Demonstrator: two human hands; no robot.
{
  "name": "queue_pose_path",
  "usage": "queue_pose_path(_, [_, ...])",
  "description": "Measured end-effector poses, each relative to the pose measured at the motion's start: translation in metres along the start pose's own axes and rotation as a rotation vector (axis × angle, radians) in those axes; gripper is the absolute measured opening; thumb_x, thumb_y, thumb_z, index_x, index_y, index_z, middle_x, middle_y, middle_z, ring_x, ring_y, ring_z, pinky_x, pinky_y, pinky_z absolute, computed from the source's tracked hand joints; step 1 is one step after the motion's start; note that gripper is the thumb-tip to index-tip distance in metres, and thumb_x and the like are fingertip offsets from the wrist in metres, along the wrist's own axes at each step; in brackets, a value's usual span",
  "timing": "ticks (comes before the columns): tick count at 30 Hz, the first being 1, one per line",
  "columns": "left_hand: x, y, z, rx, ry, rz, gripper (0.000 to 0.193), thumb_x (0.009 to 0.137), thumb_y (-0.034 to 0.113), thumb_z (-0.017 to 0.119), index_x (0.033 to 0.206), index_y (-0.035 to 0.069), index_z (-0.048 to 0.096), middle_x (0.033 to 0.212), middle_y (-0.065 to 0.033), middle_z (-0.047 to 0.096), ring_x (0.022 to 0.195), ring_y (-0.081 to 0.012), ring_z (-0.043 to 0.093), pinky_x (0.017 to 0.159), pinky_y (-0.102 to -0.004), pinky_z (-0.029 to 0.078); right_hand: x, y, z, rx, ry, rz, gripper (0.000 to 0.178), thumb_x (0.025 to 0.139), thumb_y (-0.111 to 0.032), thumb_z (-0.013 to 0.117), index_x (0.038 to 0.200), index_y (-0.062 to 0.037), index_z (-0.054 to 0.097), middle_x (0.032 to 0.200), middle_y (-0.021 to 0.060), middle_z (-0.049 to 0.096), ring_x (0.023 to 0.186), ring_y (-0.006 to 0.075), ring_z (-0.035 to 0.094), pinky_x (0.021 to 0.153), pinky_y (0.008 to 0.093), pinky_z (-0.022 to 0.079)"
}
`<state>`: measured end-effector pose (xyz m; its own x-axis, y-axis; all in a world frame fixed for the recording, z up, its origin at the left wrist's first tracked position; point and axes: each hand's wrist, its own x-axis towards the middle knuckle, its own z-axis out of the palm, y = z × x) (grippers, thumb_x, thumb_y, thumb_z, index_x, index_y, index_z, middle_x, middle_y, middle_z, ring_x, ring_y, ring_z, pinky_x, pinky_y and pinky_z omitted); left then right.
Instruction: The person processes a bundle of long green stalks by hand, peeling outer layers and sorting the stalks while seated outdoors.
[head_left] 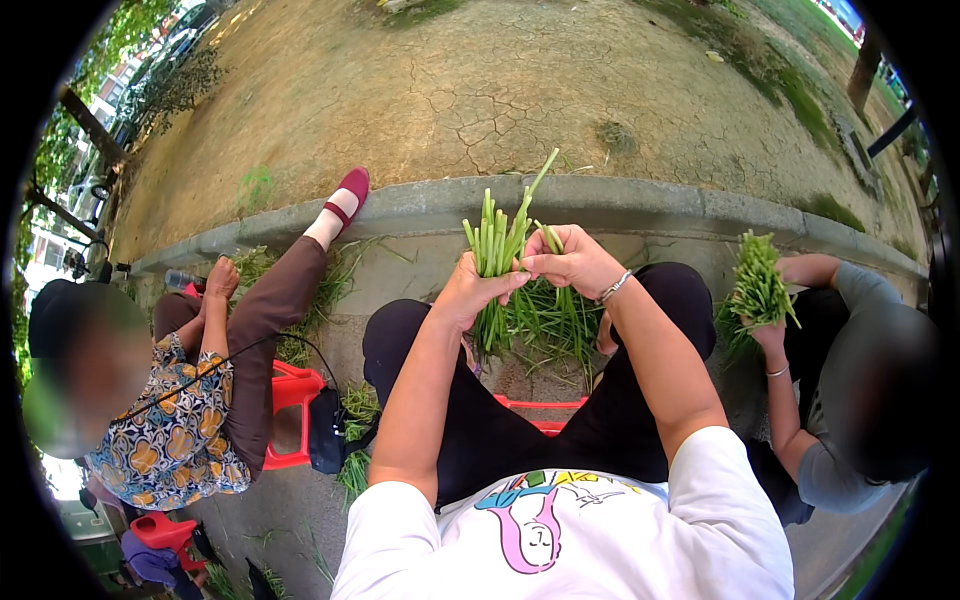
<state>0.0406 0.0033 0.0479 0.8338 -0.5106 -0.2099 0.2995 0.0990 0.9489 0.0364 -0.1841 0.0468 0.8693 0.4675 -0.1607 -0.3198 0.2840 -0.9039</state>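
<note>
A bunch of long green leafy vegetable stalks (490,238) stands upright in my left hand (466,290), whose fingers are wrapped round it. The pale thick ends point up and away from me, and one stalk rises well above the others. Close beside it, my right hand (580,264) is closed on a few more green stalks (548,240); its thumb and fingers meet near my left thumb. Thin green leaves hang below both hands. More cut greens (545,325) lie on the pavement between my feet, partly hidden by the bunch.
Beyond my knees runs a low concrete curb (640,198) with cracked bare soil past it. On the left a person sits near a red plastic stool (290,415) and a black bag (327,430). At the right another person holds a bunch of green stalks (757,285).
</note>
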Motion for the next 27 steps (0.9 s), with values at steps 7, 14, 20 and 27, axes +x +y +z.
queue_pose_path(7, [-0.0015,-0.0006,0.001,-0.019,-0.012,-0.004,0.013,0.072,0.008,0.07,0.079,0.007,0.059,0.067,0.0019,0.055,0.055,-0.0067,0.05,0.046,-0.0206,0.04,-0.0029,-0.0006,-0.001,-0.095,0.034,-0.03,0.01,0.078,-0.009,0.066,0.078,-0.001,0.061,0.06,-0.0016,0.054,0.045,0.0023,0.039,0.039,0.0184,0.028])
queue_pose_path(14, [-0.0031,-0.0023,0.0009,-0.059,-0.029,-0.026,0.014,0.072,0.01,0.07,0.08,0.007,0.059,0.069,0.0011,0.055,0.055,-0.0067,0.05,0.047,-0.021,0.04,-0.0073,-0.005,0.0005,-0.191,0.031,-0.057,0.008,0.08,-0.008,0.065,0.079,-0.0003,0.062,0.059,-0.0032,0.053,0.048,0.0023,0.039,0.042,0.0175,0.029])
queue_pose_path(20, [-0.0052,-0.0028,0.0009,-0.058,-0.022,-0.05,0.014,0.071,0.009,0.07,0.08,0.006,0.059,0.067,0.0014,0.054,0.055,-0.0072,0.049,0.046,-0.0219,0.039,-0.0071,-0.0029,-0.0003,-0.248,0.026,-0.079,0.006,0.079,-0.007,0.062,0.078,-0.0008,0.061,0.06,-0.001,0.055,0.048,0.0022,0.04,0.042,0.0177,0.03])
queue_pose_path(27, [-0.0048,-0.0025,0.0001,0.032,0.005,-0.049,0.018,0.071,0.011,0.07,0.08,0.006,0.055,0.064,0.0016,0.051,0.054,-0.0077,0.049,0.048,-0.0219,0.039,-0.0067,-0.0005,-0.0008,-0.168,0.054,-0.007,0.003,0.076,-0.003,0.057,0.076,-0.0013,0.058,0.061,0.0027,0.056,0.044,0.0039,0.039,0.04,0.0188,0.028])
